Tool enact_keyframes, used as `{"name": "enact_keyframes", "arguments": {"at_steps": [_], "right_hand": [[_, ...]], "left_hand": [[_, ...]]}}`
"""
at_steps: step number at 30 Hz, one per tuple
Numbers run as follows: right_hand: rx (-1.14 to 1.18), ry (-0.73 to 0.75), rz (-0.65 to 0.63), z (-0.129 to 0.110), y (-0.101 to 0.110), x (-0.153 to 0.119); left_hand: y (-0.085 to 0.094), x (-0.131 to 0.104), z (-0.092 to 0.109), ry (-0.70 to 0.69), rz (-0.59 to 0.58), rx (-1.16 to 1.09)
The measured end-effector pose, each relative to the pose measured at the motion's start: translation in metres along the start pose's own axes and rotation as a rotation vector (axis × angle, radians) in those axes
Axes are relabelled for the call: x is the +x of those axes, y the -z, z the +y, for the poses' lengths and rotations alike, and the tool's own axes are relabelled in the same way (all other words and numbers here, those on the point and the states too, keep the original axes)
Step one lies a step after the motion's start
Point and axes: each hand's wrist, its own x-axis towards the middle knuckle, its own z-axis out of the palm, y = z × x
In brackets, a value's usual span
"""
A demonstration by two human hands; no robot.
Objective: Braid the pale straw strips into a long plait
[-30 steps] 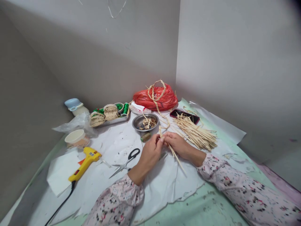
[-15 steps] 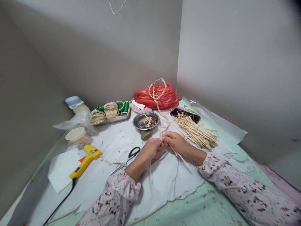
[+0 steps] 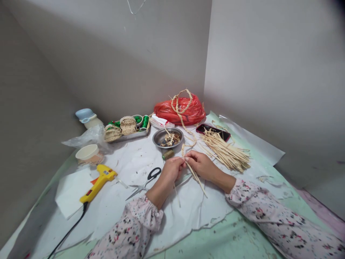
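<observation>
A long braid of pale straw (image 3: 185, 126) trails from my fingers up over a red plastic bag (image 3: 167, 109). My left hand (image 3: 172, 171) pinches the braid's near end. Fingertips of my right hand (image 3: 201, 163) meet the left ones at the same spot, closed on the straw. Loose straw strands (image 3: 198, 181) hang from the pinch toward me, and a thinner one drops below my left hand. Right of my right hand lies a bundle of straw strips (image 3: 226, 151). Scissors (image 3: 145, 184) rest just left of my left wrist, partly behind it.
Beyond my hands stands a metal bowl (image 3: 159, 138) with scraps. A yellow glue gun (image 3: 98, 183) with a black cord lies left, near a white cup (image 3: 87, 153). A tray (image 3: 134, 135) holds woven pieces and green thread. A phone (image 3: 223, 135) sits behind the bundle.
The loose strands below my right hand have swung left and now hang more steeply. Both hands keep their pinch at nearly the same place.
</observation>
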Motion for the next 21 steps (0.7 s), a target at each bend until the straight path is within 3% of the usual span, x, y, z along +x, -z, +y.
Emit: {"name": "enact_keyframes", "arguments": {"at_steps": [4, 11, 16, 21], "right_hand": [[-0.189, 0.076, 0.043, -0.004, 0.002, -0.002], [-0.365, 0.046, 0.120, -0.001, 0.002, -0.003], [-0.445, 0.239, 0.145, -0.001, -0.001, -0.006], [-0.688, 0.461, 0.123, -0.006, -0.002, -0.012]], "left_hand": [[0.001, 0.000, 0.000, -0.012, 0.037, 0.065], [0.003, 0.005, -0.003, -0.015, 0.073, 0.080], [0.002, 0.001, 0.000, -0.006, 0.080, 0.028], [0.002, 0.000, 0.000, 0.025, 0.051, -0.100]]}}
